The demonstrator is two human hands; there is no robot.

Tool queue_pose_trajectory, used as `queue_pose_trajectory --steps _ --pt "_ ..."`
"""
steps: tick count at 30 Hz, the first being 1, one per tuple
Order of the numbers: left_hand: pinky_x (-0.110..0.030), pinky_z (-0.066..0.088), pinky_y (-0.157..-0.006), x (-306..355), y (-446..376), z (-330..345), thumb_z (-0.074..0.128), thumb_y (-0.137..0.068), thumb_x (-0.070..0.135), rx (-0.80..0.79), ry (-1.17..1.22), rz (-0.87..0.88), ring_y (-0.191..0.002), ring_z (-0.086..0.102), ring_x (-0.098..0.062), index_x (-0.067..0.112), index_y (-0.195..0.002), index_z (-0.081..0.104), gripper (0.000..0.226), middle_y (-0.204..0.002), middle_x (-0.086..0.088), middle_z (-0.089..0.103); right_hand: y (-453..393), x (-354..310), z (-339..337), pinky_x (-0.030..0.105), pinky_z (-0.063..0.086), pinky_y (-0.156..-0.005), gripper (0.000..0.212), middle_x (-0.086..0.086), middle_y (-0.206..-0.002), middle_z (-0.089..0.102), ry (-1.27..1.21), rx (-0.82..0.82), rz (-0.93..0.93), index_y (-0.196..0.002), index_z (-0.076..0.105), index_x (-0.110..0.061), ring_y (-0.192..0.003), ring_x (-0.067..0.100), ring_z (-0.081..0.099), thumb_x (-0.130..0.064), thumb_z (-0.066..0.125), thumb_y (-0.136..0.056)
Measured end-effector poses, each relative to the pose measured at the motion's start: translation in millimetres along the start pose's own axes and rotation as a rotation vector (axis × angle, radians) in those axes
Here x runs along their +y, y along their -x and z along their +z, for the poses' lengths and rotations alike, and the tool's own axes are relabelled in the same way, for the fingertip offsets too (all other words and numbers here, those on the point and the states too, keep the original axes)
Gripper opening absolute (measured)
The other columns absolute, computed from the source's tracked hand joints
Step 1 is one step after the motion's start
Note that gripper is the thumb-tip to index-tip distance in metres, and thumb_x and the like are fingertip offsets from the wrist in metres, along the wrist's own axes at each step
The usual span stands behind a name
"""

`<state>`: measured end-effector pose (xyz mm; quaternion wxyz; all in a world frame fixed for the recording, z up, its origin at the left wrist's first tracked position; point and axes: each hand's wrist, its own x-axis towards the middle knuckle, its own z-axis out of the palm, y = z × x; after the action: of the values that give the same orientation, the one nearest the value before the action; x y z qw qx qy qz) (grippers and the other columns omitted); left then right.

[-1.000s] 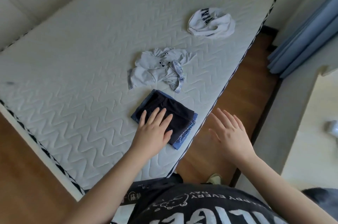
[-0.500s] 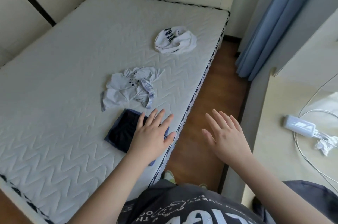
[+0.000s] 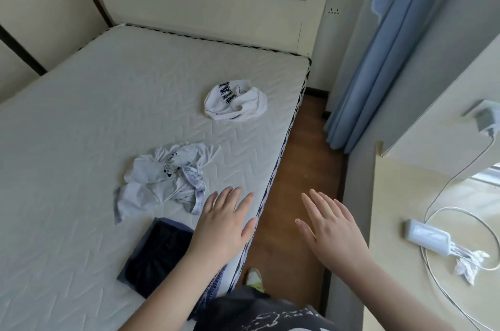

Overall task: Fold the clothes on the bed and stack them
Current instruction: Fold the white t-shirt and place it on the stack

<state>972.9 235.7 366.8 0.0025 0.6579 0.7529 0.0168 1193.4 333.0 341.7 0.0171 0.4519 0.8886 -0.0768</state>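
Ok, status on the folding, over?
Both hands open: left hand, right hand. Dark folded pile down; pale crumpled garment next. Nothing blocking.

Quilted mattress (image 3: 81, 128) — folded dark garment (image 3: 157, 252), crumpled pale shirt (image 3: 159, 182), bunched white lettered top (image 3: 235, 102)

Readable text:

1. White garment (image 3: 236, 100), crumpled near the right edge of the bed (image 3: 81, 119): dark block capitals, partly folded under; "TA" can be read, the rest is hidden.
2. Dark shirt (image 3: 270, 314) worn by the person, bottom edge of view: pale lettering, cut off and not legible.
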Motion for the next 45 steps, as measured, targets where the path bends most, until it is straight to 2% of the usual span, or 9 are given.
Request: queue_pose_trajectory --steps 4,11,13,25,31,36,39,42,45 --pt "-0.048 0.050 -0.095 -8.1 -41.9 0.3 0.036 -0.090 0.044 0.042 -0.012 0.052 -0.112 0.063 -0.030 0.019 -0.122 0.067 0.051 -0.120 -0.007 0.066 -38.5 2.5 -15.2 0.040 0.035 -0.110 0.055 0.005 -0.141 0.054 0.021 0.040 0.040 -0.138 0.054 -0.019 -0.131 0.023 0.050 -0.052 0.051 -0.094" --pt "-0.049 0.051 -0.093 -16.7 -106.2 12.0 0.035 -0.092 0.041 0.050 -0.012 0.111 -0.109 0.063 -0.032 0.016 -0.119 0.067 0.049 -0.116 -0.010 0.067 -92.3 22.6 -24.7 0.042 0.038 -0.109 0.059 0.003 -0.138 0.056 0.011 0.065 0.087 -0.137 0.054 -0.021 -0.129 0.023 0.051 -0.056 0.030 -0.096" --pt "-0.047 0.051 -0.092 -15.6 -127.0 15.7 0.036 -0.092 0.041 0.053 -0.003 0.105 -0.107 0.062 -0.030 0.016 -0.119 0.066 0.047 -0.114 -0.009 0.066 -109.0 35.0 -25.9 0.042 0.040 -0.107 0.057 0.004 -0.136 0.058 0.007 0.082 0.081 -0.134 0.057 -0.020 -0.127 0.024 0.053 -0.055 0.033 -0.097" --pt "-0.045 0.049 -0.093 18.5 -266.9 14.6 0.036 -0.090 0.043 -0.020 -0.017 -0.107 -0.108 0.061 -0.027 0.019 -0.121 0.064 0.049 -0.115 -0.004 0.065 -243.8 124.3 -46.9 0.044 0.042 -0.106 0.050 0.007 -0.135 0.058 -0.053 0.084 -0.059 -0.132 0.059 -0.017 -0.127 0.027 0.053 -0.047 0.052 -0.093" --pt "-0.048 0.046 -0.100 12.5 -301.1 12.6 0.058 -0.090 0.040 -0.017 -0.018 -0.243 -0.120 0.057 -0.032 0.018 -0.127 0.063 0.043 -0.124 -0.007 0.064 -306.1 142.1 -60.8 0.045 0.045 -0.102 0.047 0.009 -0.129 0.062 -0.054 0.123 -0.180 -0.128 0.062 -0.013 -0.122 0.028 0.056 -0.042 0.059 -0.091" --pt "-0.048 0.050 -0.096 -18.5 -319.1 22.3 0.070 -0.083 0.038 0.012 -0.027 -0.311 -0.114 0.061 -0.031 0.016 -0.121 0.067 0.044 -0.118 -0.007 0.067 -357.9 128.1 -58.5 0.046 0.047 -0.100 0.046 0.011 -0.129 0.062 -0.063 0.089 -0.262 -0.127 0.062 -0.010 -0.120 0.030 0.058 -0.038 0.064 -0.090" --pt "-0.046 0.053 -0.090 -41.9 -333.9 34.1 0.057 -0.088 0.040 0.052 -0.052 -0.338 -0.110 0.064 -0.030 0.017 -0.120 0.069 0.041 -0.116 -0.006 0.068 -389.6 112.6 -55.2 0.046 0.049 -0.098 0.046 0.012 -0.127 0.063 -0.043 0.070 -0.329 -0.126 0.063 -0.011 -0.117 0.030 0.060 -0.038 0.064 -0.089" --pt "-0.045 0.053 -0.090 -65.8 -351.1 43.2 0.037 -0.090 0.043 0.045 -0.049 -0.359 -0.111 0.064 -0.030 0.018 -0.123 0.067 0.052 -0.120 -0.007 0.068 -422.7 96.7 -54.9 0.044 0.046 -0.101 0.047 0.011 -0.131 0.061 -0.003 0.024 -0.373 -0.129 0.062 -0.013 -0.120 0.029 0.059 -0.041 0.061 -0.091" --pt "-0.046 0.053 -0.091 -89.7 -364.9 52.4 0.045 -0.089 0.042 0.038 -0.032 -0.380 -0.111 0.064 -0.031 0.017 -0.123 0.067 0.048 -0.121 -0.009 0.067 -454.5 81.9 -54.7 0.041 0.035 -0.110 0.052 0.007 -0.143 0.051 0.045 -0.047 -0.423 -0.140 0.050 -0.018 -0.132 0.025 0.048 -0.046 0.046 -0.097"
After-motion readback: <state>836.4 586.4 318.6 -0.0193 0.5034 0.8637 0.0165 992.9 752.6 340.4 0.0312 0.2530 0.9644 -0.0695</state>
